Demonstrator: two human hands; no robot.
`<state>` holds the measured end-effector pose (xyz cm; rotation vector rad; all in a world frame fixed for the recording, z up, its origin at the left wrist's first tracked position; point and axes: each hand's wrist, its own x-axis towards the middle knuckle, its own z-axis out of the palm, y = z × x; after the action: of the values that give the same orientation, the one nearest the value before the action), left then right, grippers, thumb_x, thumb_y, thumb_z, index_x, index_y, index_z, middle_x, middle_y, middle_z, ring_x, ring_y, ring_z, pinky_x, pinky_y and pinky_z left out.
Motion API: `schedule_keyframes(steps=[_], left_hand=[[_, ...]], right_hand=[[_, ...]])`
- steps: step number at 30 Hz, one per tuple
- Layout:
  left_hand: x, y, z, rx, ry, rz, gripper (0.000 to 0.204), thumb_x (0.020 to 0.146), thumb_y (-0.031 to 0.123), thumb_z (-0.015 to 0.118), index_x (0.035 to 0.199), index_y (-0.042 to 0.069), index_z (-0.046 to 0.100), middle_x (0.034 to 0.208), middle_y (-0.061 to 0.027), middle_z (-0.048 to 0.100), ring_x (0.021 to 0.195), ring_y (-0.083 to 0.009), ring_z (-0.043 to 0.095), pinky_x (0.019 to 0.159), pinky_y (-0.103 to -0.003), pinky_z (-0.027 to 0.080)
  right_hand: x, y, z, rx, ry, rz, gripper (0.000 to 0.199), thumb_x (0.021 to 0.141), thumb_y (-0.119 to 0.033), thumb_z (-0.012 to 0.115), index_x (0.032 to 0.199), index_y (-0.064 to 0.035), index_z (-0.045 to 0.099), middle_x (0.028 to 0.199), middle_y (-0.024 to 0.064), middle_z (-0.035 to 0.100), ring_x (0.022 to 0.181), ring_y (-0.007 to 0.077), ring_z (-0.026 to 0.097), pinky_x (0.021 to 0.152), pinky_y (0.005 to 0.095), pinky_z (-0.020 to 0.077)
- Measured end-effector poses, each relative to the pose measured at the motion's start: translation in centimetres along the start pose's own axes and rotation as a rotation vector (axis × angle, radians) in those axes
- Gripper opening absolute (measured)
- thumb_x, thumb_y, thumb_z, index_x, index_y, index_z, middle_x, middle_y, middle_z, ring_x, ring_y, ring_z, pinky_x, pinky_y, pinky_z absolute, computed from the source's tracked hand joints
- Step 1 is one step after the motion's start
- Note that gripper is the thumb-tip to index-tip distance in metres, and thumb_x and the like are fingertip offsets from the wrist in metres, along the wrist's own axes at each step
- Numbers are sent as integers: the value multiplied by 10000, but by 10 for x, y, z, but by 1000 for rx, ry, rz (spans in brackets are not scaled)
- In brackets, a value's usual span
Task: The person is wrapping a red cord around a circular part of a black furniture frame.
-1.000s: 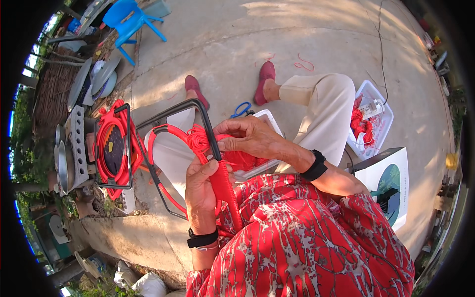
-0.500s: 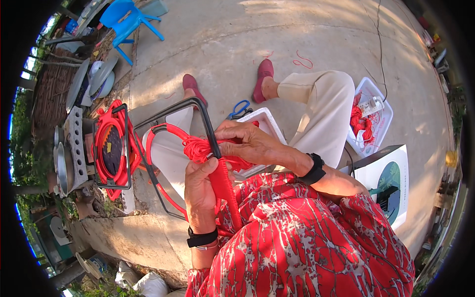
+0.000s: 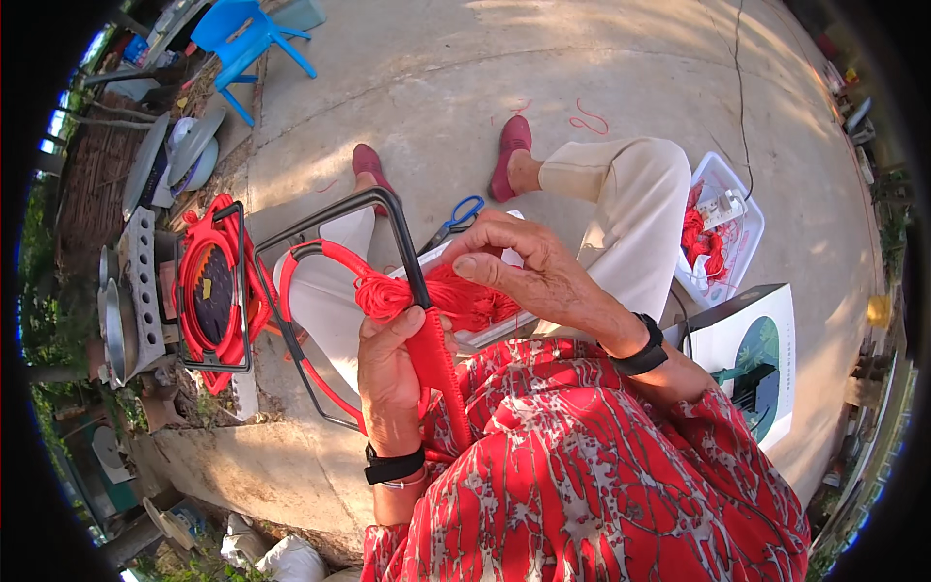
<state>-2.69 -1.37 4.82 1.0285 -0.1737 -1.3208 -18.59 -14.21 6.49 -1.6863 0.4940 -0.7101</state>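
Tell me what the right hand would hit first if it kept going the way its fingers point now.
The right hand points leftward, fingertips over the bundle of red cord. Going straight on, it would probably meet that cord first, then the dark metal frame bar just beyond; depth is hard to judge here.

Sunlit concrete floor (image 3: 601,68) (partly shaded), with a blue plastic chair (image 3: 242,34) behind.

Two hands, two black metal frames (image 3: 388,209), one pair of blue-handled scissors (image 3: 456,220), one blue chair (image 3: 242,39), two red shoes (image 3: 511,150).
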Motion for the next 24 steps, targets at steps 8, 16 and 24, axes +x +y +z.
schedule_keyframes(steps=[8,16,24], left_hand=[[3,1,4,-6,22,-22,262,823,66,660,1056,13,554,768,-173,649,608,-268,644,553,-365,553],[9,-5,0,-30,-26,-43,330,805,19,653,1114,5,539,786,-171,669,676,-276,676,571,-372,572],[14,-17,-13,-27,-3,53,471,810,-39,580,1264,0,462,1049,-138,646,856,-267,681,689,-377,594]], right_hand=[[-18,-7,-21,-195,-403,410,232,857,-200,703,796,9,623,638,9,518,581,58,417,513,279,339],[39,-39,-14,-460,-26,-293,274,852,-214,676,1056,-45,604,877,78,641,808,207,607,788,360,475],[41,-11,37,-779,-301,-388,317,793,-173,672,1071,-44,589,961,114,641,989,273,594,1046,463,358]])
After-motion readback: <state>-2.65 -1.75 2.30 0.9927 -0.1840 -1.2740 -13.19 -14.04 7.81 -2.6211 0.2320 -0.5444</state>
